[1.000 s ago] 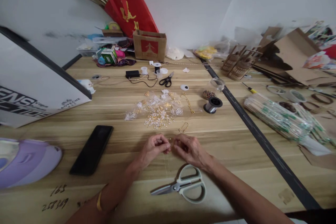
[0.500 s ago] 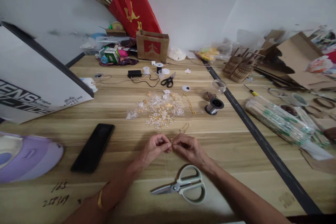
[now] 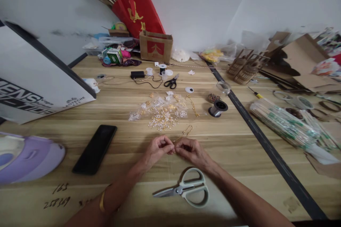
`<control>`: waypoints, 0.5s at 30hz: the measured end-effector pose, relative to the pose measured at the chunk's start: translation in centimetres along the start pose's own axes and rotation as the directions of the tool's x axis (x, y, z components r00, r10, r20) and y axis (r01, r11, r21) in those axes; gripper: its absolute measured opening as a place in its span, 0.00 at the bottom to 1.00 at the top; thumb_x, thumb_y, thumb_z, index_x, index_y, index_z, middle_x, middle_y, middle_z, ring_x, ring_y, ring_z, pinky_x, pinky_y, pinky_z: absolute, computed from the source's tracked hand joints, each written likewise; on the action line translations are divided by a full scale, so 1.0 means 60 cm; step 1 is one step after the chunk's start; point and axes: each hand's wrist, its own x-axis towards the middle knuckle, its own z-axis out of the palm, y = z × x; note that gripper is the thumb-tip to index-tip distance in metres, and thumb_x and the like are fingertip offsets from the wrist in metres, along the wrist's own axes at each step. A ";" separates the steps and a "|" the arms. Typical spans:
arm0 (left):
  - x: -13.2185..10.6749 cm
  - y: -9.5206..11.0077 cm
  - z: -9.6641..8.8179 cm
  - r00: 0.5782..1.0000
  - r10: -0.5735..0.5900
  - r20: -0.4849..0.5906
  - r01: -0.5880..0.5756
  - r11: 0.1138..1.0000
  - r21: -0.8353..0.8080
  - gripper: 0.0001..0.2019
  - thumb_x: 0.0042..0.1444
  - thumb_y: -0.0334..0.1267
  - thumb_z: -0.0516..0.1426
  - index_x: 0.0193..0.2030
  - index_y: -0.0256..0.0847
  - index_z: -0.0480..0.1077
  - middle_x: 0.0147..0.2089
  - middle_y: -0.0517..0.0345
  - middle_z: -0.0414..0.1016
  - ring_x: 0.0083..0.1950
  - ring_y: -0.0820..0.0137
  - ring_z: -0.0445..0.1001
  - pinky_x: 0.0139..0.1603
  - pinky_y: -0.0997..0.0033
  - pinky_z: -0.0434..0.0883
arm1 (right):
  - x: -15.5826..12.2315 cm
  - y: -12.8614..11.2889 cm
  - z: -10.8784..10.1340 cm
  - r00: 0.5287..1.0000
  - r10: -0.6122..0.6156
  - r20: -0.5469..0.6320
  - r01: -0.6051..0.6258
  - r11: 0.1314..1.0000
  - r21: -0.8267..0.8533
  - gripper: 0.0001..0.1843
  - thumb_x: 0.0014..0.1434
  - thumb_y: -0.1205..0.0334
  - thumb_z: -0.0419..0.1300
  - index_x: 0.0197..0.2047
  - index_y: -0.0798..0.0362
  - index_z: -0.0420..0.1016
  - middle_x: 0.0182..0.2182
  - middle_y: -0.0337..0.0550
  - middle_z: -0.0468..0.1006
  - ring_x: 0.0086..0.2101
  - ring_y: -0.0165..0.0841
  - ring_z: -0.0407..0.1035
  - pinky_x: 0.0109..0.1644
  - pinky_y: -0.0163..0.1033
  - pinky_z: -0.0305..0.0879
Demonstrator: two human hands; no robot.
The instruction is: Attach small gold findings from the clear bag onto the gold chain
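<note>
Over the middle of the table, my left hand [image 3: 160, 148] and my right hand [image 3: 190, 150] meet with fingertips pinched together. A thin strand of gold beads [image 3: 183, 133] runs from between the fingertips onto the wood beyond them. Below my left fingers trails a fine clear thread [image 3: 169, 168], barely visible. What exactly sits in the pinch is too small to make out. Past the hands lies a pile of small gold and clear beads [image 3: 162, 118] with little plastic bags. Large scissors [image 3: 190, 187] with pale green handles rest between my forearms, blades partly apart.
A black phone [image 3: 95, 149] lies left, near a purple and white object [image 3: 34, 158] and a large white box [image 3: 39, 74]. Beyond are a wire spool [image 3: 217, 108], a gold chain [image 3: 193, 105] and small black scissors [image 3: 172, 82]. Wrapped sticks [image 3: 283, 122] lie right.
Both hands keep the same pinch with almost no movement. The view has shifted very slightly, and the clear thread below my left hand shows a little more plainly.
</note>
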 end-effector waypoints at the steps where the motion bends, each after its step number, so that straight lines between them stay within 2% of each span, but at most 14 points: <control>1: 0.000 0.000 0.000 1.000 -0.002 0.007 0.002 1.000 -0.011 0.14 0.43 0.43 0.64 0.25 0.35 0.68 0.23 0.59 0.73 0.26 0.73 0.70 0.31 0.73 0.68 | 0.000 0.001 0.000 1.000 0.002 0.002 -0.002 1.000 0.007 0.14 0.60 0.56 0.55 0.31 0.58 0.74 0.26 0.41 0.72 0.26 0.28 0.62 0.29 0.32 0.56; 8: -0.001 0.006 0.001 0.998 -0.008 0.063 0.010 0.999 -0.038 0.15 0.49 0.47 0.60 0.27 0.33 0.70 0.24 0.56 0.73 0.26 0.73 0.70 0.31 0.73 0.67 | 0.000 0.002 0.003 1.000 0.010 0.002 -0.010 0.998 0.062 0.16 0.61 0.53 0.54 0.31 0.57 0.71 0.25 0.40 0.70 0.26 0.27 0.60 0.29 0.32 0.54; 15: -0.001 0.003 0.002 0.998 -0.044 0.033 0.045 0.998 -0.031 0.14 0.38 0.42 0.66 0.27 0.34 0.70 0.23 0.61 0.71 0.25 0.76 0.67 0.30 0.74 0.66 | -0.001 -0.003 0.001 0.999 0.031 -0.016 -0.031 0.999 0.029 0.15 0.60 0.55 0.55 0.29 0.58 0.70 0.22 0.37 0.67 0.24 0.26 0.57 0.27 0.31 0.51</control>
